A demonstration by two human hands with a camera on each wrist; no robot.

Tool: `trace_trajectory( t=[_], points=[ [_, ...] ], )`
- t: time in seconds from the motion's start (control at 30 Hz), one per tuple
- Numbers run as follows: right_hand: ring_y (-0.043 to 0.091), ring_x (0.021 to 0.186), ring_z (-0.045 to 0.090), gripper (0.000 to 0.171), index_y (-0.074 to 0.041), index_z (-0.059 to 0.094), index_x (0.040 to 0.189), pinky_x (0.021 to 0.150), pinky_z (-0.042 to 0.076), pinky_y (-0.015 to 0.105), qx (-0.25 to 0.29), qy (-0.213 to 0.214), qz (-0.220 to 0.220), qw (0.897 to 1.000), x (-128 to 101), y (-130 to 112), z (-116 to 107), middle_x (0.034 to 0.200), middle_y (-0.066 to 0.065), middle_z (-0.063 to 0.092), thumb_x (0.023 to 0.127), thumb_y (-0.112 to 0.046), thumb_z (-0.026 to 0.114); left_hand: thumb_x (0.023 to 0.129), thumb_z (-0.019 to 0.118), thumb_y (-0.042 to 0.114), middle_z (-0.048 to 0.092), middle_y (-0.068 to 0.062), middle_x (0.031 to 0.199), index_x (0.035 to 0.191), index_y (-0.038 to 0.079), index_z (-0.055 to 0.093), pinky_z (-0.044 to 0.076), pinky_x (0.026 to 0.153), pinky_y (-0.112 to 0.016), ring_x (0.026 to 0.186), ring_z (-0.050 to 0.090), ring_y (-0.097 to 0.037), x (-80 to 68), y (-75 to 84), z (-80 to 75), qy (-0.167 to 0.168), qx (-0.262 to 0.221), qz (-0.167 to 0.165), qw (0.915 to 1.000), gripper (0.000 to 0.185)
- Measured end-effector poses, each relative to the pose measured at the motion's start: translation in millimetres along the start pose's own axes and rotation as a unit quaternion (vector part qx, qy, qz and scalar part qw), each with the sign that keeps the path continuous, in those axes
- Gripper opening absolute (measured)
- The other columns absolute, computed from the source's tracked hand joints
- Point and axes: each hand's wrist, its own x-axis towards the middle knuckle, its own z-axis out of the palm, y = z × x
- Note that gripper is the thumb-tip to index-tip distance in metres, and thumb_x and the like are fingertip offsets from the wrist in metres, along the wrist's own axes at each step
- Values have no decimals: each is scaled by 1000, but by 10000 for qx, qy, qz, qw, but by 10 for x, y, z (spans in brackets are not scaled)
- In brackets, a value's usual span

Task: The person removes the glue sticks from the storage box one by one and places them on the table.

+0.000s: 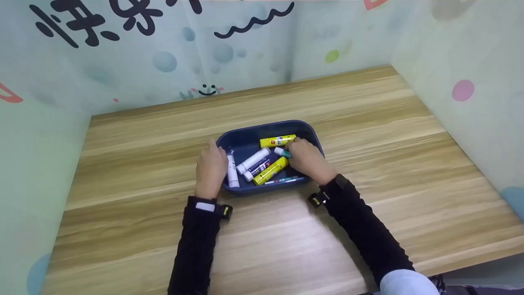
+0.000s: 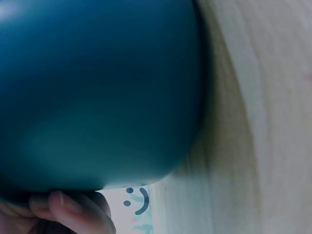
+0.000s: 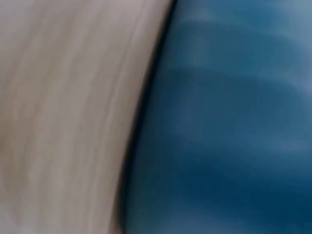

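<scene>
Left hand: our left hand (image 1: pixel 211 168) lay against the left rim of the dark blue rounded plastic tray (image 1: pixel 245 143), thumb over the edge; the left wrist view showed a fingertip (image 2: pixel 63 207) curled under the tray wall, so we judged it was gripping the rim to steady it.
Tray: it sat near the middle of the light wooden striped table (image 1: pixel 368 135), just in front of both wrists.
Contents: inside, from the left, lay 1 white tube (image 1: pixel 232 172), 2 more white marker-like sticks (image 1: pixel 254 159), 1 yellow glue stick (image 1: pixel 270 170) lying diagonally, 1 thin pen (image 1: pixel 282 180) along the near wall, and 1 yellow tube (image 1: pixel 277 141) by the far wall.
Right hand: our right hand (image 1: pixel 308 160) reached into the tray's right half, fingers curled round a small white stick with a green cap (image 1: pixel 283 152), pinching it.
Right wrist view: only blurred tray wall and wood showed.
Doing it well: we judged the left hand should keep the tray pinned so it did not slide, while the right lifted its stick straight up, clear of the neighbouring yellow ones.
</scene>
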Motion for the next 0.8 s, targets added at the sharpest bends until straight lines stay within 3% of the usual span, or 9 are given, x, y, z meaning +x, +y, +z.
trace_trajectory(
  t=[0.47, 0.6, 0.8],
  points=[
    [28, 87, 58, 24, 2, 62, 103, 75, 50, 40, 523, 321, -132, 9980, -19, 2, -68, 98, 17, 60, 82, -10, 60, 94, 38, 20, 60, -28, 94, 113, 1, 42, 49, 66, -52, 86, 61, -43, 0, 6, 1, -54, -96, -76, 9999, 27],
    [28, 92, 56, 30, 3, 60, 107, 81, 48, 40, 1083, 280, -137, 9936, -39, 19, -233, 103, 18, 58, 82, -13, 63, 95, 37, 20, 60, -29, 95, 115, 1, 42, 49, 65, -51, 85, 60, -42, 5, 13, -4, -108, -59, -117, 9999, 28],
    [29, 94, 57, 36, 2, 54, 117, 83, 47, 40, 2031, 476, 177, 9778, -112, 159, -558, 106, 19, 60, 85, -14, 60, 94, 37, 20, 60, -29, 97, 114, 1, 42, 49, 67, -52, 87, 60, -44, 12, 3, -1, -47, -36, -108, 9999, 28]
  ],
)
